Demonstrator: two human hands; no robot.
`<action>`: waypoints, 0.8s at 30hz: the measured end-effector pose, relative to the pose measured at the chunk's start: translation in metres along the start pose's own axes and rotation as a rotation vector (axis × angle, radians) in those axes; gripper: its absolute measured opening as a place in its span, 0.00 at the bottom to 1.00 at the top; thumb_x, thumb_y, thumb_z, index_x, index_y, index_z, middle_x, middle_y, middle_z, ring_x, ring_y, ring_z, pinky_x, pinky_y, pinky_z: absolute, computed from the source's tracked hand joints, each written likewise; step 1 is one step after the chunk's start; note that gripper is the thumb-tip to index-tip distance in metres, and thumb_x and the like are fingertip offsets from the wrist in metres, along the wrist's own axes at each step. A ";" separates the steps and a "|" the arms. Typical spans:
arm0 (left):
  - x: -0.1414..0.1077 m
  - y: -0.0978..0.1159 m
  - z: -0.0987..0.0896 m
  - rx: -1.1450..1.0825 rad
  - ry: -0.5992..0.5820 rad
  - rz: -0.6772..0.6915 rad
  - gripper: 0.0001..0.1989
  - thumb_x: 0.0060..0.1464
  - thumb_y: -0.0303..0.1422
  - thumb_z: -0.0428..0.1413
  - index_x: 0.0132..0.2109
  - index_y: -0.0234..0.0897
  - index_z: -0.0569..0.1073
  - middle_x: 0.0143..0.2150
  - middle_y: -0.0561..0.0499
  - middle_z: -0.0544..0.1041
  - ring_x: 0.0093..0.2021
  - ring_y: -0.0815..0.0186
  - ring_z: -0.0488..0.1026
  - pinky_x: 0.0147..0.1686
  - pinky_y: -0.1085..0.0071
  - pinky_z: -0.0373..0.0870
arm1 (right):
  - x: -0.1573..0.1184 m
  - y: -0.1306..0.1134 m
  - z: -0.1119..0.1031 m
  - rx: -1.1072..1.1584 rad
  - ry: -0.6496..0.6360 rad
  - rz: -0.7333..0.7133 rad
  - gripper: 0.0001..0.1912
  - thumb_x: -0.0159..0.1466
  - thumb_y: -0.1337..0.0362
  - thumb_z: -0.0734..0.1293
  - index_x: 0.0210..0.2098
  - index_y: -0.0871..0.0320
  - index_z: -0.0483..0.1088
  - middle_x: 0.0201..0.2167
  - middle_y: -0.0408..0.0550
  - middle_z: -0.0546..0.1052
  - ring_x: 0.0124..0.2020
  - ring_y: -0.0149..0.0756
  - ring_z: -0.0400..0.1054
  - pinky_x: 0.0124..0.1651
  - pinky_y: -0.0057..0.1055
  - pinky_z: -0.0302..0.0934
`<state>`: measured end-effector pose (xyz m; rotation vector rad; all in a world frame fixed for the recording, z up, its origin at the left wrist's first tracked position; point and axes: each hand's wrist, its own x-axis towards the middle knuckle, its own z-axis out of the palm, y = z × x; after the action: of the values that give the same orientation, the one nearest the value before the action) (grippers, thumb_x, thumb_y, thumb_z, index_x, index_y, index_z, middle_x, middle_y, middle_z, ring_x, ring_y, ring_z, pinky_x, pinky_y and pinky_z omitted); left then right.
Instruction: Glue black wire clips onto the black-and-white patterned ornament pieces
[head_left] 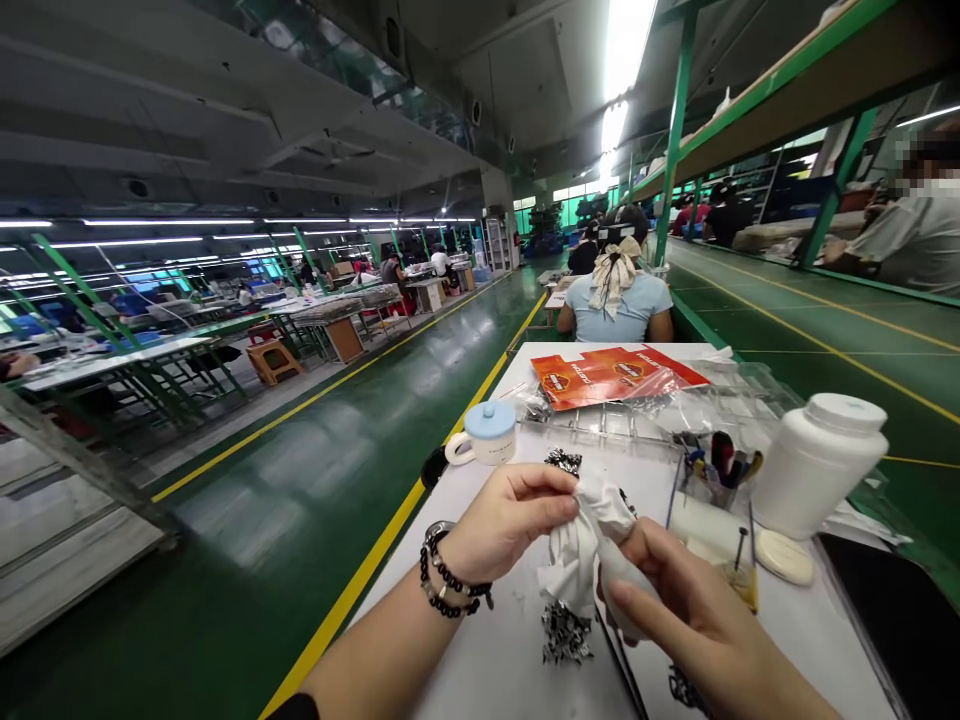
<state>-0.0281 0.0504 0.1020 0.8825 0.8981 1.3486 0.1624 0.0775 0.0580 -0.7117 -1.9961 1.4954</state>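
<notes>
Between my hands is a crumpled white cloth [574, 565], lifted over the white tabletop. My left hand [506, 525], with dark beaded bracelets on its wrist, pinches the cloth's upper edge between thumb and fingers. Its right side is gripped by my right hand [682, 585], thumb toward me; whether anything lies inside the folds is hidden. Small shiny dark metal pieces [566, 632] sit in a pile just below the cloth, and another small pile [564, 460] lies behind it. A thin dark tool [622, 665], perhaps tweezers, extends below my right hand.
A lidded mug [491, 440] stands at the table's left edge. Red printed packaging [615, 375] and clear plastic lie at the back. On the right are a white jar [817, 465], a tool holder [721, 470] and a black flat object [892, 620]. A person [619, 300] sits ahead.
</notes>
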 end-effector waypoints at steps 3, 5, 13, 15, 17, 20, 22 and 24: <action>0.000 0.003 0.001 -0.047 -0.003 -0.023 0.12 0.40 0.30 0.67 0.34 0.30 0.78 0.30 0.49 0.77 0.31 0.69 0.72 0.35 0.73 0.66 | 0.001 0.001 0.001 0.056 -0.008 0.021 0.18 0.64 0.48 0.59 0.28 0.55 0.54 0.22 0.41 0.61 0.25 0.32 0.54 0.28 0.29 0.53; 0.000 0.003 0.000 -0.060 0.001 -0.044 0.12 0.40 0.29 0.66 0.35 0.30 0.78 0.30 0.48 0.77 0.30 0.68 0.73 0.34 0.73 0.67 | 0.002 0.002 0.002 0.056 0.008 0.035 0.18 0.63 0.48 0.59 0.29 0.55 0.55 0.23 0.42 0.61 0.25 0.32 0.55 0.28 0.29 0.54; 0.005 -0.007 -0.002 -0.042 -0.082 0.006 0.11 0.42 0.32 0.66 0.34 0.33 0.76 0.32 0.51 0.74 0.32 0.70 0.71 0.34 0.74 0.67 | 0.004 0.005 0.004 0.047 -0.018 0.031 0.18 0.63 0.47 0.59 0.28 0.55 0.55 0.23 0.43 0.63 0.26 0.33 0.58 0.28 0.29 0.56; 0.005 -0.008 0.000 -0.047 -0.102 0.051 0.11 0.43 0.33 0.66 0.34 0.32 0.76 0.33 0.51 0.72 0.32 0.71 0.69 0.35 0.75 0.66 | 0.004 0.002 0.003 0.059 -0.009 0.027 0.17 0.63 0.48 0.59 0.29 0.54 0.56 0.23 0.43 0.65 0.26 0.34 0.59 0.29 0.30 0.57; 0.005 -0.011 0.003 -0.082 -0.111 0.087 0.10 0.43 0.32 0.66 0.33 0.32 0.75 0.33 0.52 0.70 0.32 0.72 0.68 0.34 0.77 0.65 | 0.004 -0.003 0.002 0.043 -0.020 0.007 0.17 0.63 0.48 0.59 0.28 0.54 0.57 0.24 0.44 0.66 0.26 0.35 0.61 0.29 0.31 0.58; 0.004 -0.017 0.009 -0.186 -0.127 0.057 0.10 0.43 0.31 0.66 0.34 0.33 0.75 0.32 0.52 0.72 0.32 0.71 0.69 0.34 0.77 0.66 | 0.004 -0.008 0.000 0.001 -0.028 -0.013 0.17 0.63 0.49 0.57 0.27 0.54 0.57 0.23 0.45 0.67 0.26 0.36 0.62 0.30 0.32 0.58; 0.003 -0.018 0.011 -0.254 -0.138 -0.001 0.11 0.43 0.30 0.65 0.35 0.33 0.74 0.32 0.51 0.73 0.32 0.71 0.71 0.35 0.76 0.68 | 0.002 -0.009 0.000 0.005 -0.012 -0.005 0.15 0.64 0.51 0.57 0.27 0.54 0.57 0.22 0.44 0.67 0.25 0.35 0.62 0.29 0.31 0.58; 0.002 -0.014 0.009 -0.284 -0.108 -0.036 0.12 0.42 0.31 0.65 0.36 0.34 0.73 0.33 0.51 0.75 0.32 0.69 0.73 0.34 0.74 0.69 | 0.000 -0.008 0.000 -0.001 0.001 0.000 0.14 0.64 0.53 0.57 0.27 0.54 0.56 0.21 0.43 0.66 0.24 0.34 0.61 0.27 0.30 0.57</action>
<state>-0.0142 0.0521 0.0930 0.7085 0.6178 1.3450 0.1618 0.0760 0.0658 -0.7124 -1.9956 1.4938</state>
